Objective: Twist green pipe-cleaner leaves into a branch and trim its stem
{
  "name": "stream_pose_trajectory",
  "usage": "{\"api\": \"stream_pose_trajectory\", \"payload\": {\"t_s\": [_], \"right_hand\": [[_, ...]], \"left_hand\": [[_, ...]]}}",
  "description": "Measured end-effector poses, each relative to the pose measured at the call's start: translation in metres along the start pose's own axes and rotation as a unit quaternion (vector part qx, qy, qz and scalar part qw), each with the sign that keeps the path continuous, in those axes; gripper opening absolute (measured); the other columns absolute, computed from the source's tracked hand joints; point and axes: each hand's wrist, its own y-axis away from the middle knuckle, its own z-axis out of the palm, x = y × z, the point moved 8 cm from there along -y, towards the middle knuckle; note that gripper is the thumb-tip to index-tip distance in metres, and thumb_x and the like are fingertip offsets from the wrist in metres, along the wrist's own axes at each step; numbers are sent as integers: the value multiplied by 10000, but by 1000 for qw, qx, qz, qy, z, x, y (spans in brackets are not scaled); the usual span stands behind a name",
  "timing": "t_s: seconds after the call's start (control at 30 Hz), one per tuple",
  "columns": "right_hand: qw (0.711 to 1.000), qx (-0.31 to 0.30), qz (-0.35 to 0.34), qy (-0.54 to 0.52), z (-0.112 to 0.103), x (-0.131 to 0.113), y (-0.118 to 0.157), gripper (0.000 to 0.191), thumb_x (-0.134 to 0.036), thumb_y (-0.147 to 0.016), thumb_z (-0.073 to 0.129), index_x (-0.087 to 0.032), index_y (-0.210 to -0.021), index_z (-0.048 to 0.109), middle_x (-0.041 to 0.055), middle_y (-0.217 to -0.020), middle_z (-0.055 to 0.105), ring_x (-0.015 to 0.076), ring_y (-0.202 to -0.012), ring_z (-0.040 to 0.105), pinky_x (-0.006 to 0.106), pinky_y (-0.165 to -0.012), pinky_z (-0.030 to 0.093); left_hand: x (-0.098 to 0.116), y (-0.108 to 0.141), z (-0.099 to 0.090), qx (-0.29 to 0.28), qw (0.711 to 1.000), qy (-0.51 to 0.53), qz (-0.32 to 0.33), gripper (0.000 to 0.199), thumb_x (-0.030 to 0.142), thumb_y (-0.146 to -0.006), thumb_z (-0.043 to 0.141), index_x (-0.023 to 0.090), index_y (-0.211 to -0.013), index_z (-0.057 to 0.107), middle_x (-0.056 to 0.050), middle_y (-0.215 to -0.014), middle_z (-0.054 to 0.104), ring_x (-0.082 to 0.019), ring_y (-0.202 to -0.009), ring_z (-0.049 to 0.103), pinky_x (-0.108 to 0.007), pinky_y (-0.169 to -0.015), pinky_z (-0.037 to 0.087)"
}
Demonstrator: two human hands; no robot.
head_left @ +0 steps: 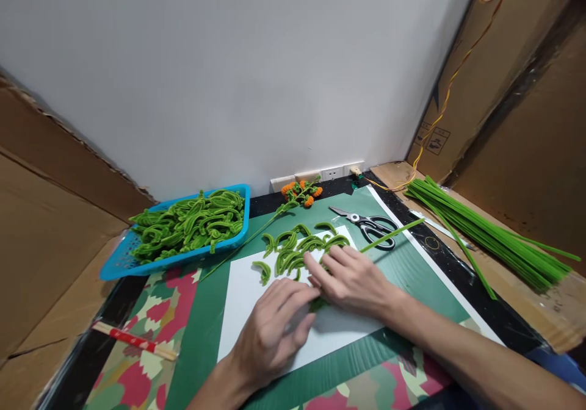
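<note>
My right hand (350,279) is closed, fingers curled down over a sheet of white paper (247,312). From behind its knuckles a straight green pipe cleaner (394,235) sticks out to the upper right, across the scissors' handles. My left hand (274,324) reaches in from the lower left. Its index fingertip meets the right hand's fingers, while its thumb stands apart below. A dark green fuzzy bit (317,304) shows beneath the fingertips, partly hidden. Just beyond the hands lie several curved green pipe-cleaner leaves (287,257), some covered by the right hand.
At the left, a blue basket (247,212) is heaped with green leaves. An orange-flowered pipe-cleaner stem (302,193) and black-handled scissors (366,224) lie at the back. Straight green pipe cleaners (489,233) are bundled at the right. Wrapped chopsticks (135,340) lie at the left front.
</note>
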Motion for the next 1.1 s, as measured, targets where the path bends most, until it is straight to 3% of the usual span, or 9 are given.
{"api": "stream_pose_trajectory", "payload": {"t_s": [0.13, 0.4, 0.53, 0.77, 0.93, 1.1], "right_hand": [[999, 3, -32, -23, -2, -19, 2, 374, -188, -1090, 512, -50, -1433, 571, 34, -764, 635, 210, -718, 555, 377, -590, 341], [999, 0, -22, -26, -2, -14, 2, 392, -192, -1080, 533, -44, -1441, 576, 36, -773, 630, 212, -729, 550, 386, -605, 357], [999, -10, -27, -30, 2, -15, 4, 416, -193, -1076, 522, -58, -1468, 558, 32, -777, 634, 211, -727, 547, 381, -601, 360], [999, -25, -13, -36, 7, -12, 5, 423, -189, -1076, 505, -58, -1477, 535, 42, -802, 646, 225, -771, 562, 386, -630, 379], [999, -15, -14, -44, 7, -13, 5, 413, -209, -1066, 533, -54, -1448, 558, 37, -799, 635, 224, -764, 543, 387, -637, 352], [999, 14, 46, -5, 2, 9, 4, 253, -216, -1017, 602, -103, -1224, 694, 48, -809, 643, 226, -783, 526, 388, -692, 328]], "left_hand": [[12, -1, 3, 9, 998, -51, 45, 129, 145, -1026, 547, 208, -1106, 627, -52, -833, 660, -218, -731, 582, -338, -663, 472], [-6, -1, 6, 3, 999, -27, -43, 54, 165, -1068, 545, 208, -1042, 566, -14, -836, 597, -190, -746, 560, -306, -700, 462], [-8, 0, 8, -2, 998, -28, -59, 131, 161, -1069, 522, 215, -950, 535, 1, -800, 560, -179, -716, 533, -296, -668, 438], [-10, 0, 13, -24, 997, -16, -71, 107, 147, -1074, 514, 204, -1007, 576, -5, -822, 564, -177, -733, 538, -286, -669, 442], [-11, 1, 8, 3, 997, 2, -76, 119, 117, -1076, 525, 209, -1033, 587, -5, -854, 594, -161, -746, 546, -274, -690, 443], [-20, 4, 3, 41, 989, 47, -131, 113, 129, -1075, 551, 217, -1103, 617, -7, -914, 632, -141, -748, 559, -254, -692, 451]]}}
